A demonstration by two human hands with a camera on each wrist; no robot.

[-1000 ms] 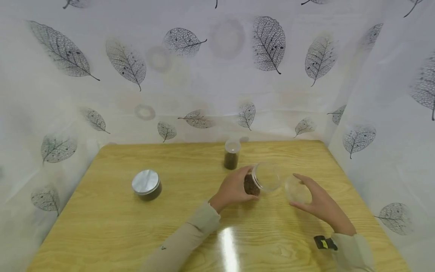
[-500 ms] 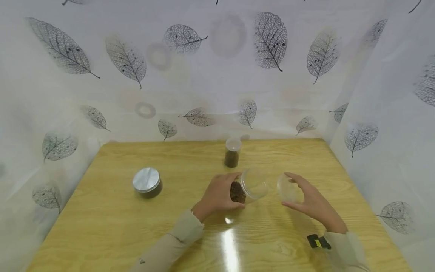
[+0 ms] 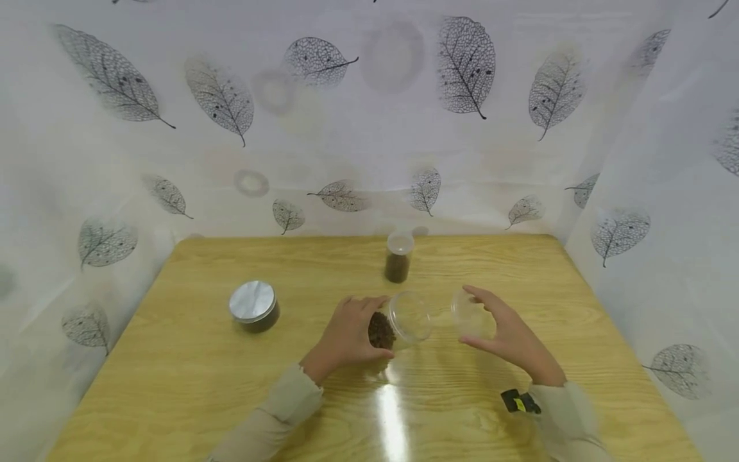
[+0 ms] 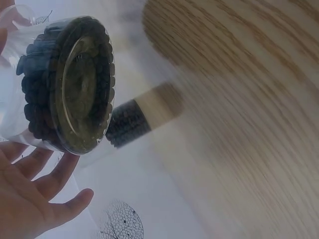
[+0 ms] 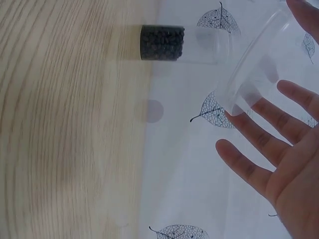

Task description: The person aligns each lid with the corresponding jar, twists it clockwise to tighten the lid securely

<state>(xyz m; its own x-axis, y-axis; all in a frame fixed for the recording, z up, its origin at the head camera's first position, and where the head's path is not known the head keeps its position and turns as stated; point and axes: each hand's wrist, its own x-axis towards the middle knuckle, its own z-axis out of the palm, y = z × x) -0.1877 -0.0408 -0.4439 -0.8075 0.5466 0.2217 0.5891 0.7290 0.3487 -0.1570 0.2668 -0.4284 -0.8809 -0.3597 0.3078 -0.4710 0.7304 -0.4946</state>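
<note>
My left hand (image 3: 346, 333) grips a clear wide jar (image 3: 411, 317) with a layer of dark brown, bean-like pieces in its bottom. The jar is off the table; its round base shows in the left wrist view, where the jar (image 4: 65, 84) hangs above the left hand's fingers (image 4: 55, 174). Its uncovered rim leans to the right in the head view. Between thumb and fingers, my right hand (image 3: 514, 337) holds a clear round lid (image 3: 462, 314), a short gap away from the rim. That lid (image 5: 249, 59) appears at upper right in the right wrist view.
A slim clear jar (image 3: 397, 264), part filled with dark pieces, stands near the table's back edge. To the left is a low dark jar with a silver lid (image 3: 253, 301). A leaf-patterned white curtain (image 3: 381, 128) encloses the wooden table (image 3: 190, 385).
Both hands have moved left across the table, the left one with the jar and the right one with the lid. The other containers stay in place.
</note>
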